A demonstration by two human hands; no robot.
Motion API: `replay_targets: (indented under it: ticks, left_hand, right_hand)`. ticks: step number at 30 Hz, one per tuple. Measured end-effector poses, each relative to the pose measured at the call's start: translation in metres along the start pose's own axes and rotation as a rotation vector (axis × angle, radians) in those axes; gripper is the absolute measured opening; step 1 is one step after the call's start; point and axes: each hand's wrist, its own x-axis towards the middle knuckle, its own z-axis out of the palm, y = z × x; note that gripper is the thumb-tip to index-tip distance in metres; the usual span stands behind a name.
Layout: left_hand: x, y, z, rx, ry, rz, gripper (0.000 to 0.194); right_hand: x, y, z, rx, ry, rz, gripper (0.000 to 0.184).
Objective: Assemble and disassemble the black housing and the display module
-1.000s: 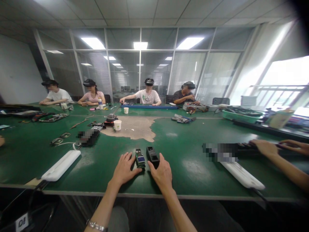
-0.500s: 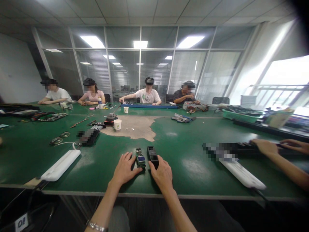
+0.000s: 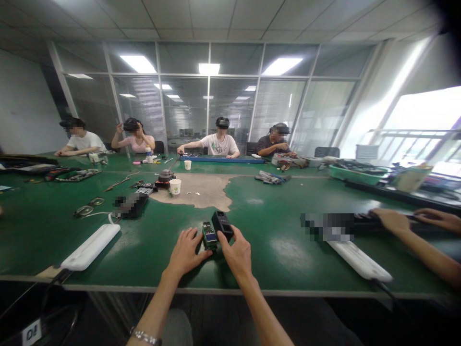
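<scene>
In the head view, a small green circuit board (image 3: 209,235) with a dark blue display lies on the green table. My left hand (image 3: 186,251) rests at its left side, with thumb and index finger against its edges and the other fingers spread on the tabletop. Just to the right, my right hand (image 3: 236,251) grips a black plastic case (image 3: 222,225) between thumb and fingers. The case is tilted, with its upper end leaning toward the board. Its lower part is partly covered by my fingers.
White power strips lie on the left (image 3: 91,246) and the right (image 3: 362,259). A co-worker's hands (image 3: 391,222) are on a long black part at right. Glasses (image 3: 90,206), a paper cup (image 3: 175,187) and gloves (image 3: 271,177) lie farther off. Several people sit across the table.
My right hand has lifted and turned the black case, bringing it left beside the circuit board. My left hand stays put. Across the table, a person has raised both hands to their headset.
</scene>
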Motion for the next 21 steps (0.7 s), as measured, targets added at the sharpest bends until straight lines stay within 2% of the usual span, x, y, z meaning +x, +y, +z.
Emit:
replay_targets:
  ticks: [5, 10, 15, 18, 21]
  left_hand:
    - [-0.001, 0.000, 0.001, 0.005, 0.017, 0.004, 0.069]
    - [-0.001, 0.000, 0.000, 0.007, 0.028, 0.008, 0.061]
    - [-0.001, -0.001, 0.000, 0.005, 0.031, 0.015, 0.053]
    - [-0.001, -0.002, 0.001, -0.002, 0.022, -0.002, 0.060]
    - [0.001, -0.004, 0.004, -0.010, 0.024, -0.018, 0.078]
  right_hand:
    - [0.000, -0.023, 0.014, -0.036, -0.038, -0.035, 0.041]
    - [-0.002, -0.027, 0.022, -0.110, -0.058, -0.012, 0.040]
    - [-0.007, -0.030, 0.023, -0.194, -0.091, -0.052, 0.038]
    - [-0.012, -0.030, 0.025, -0.226, -0.081, -0.066, 0.038]
    - [-0.019, -0.027, 0.025, -0.234, -0.077, -0.055, 0.039]
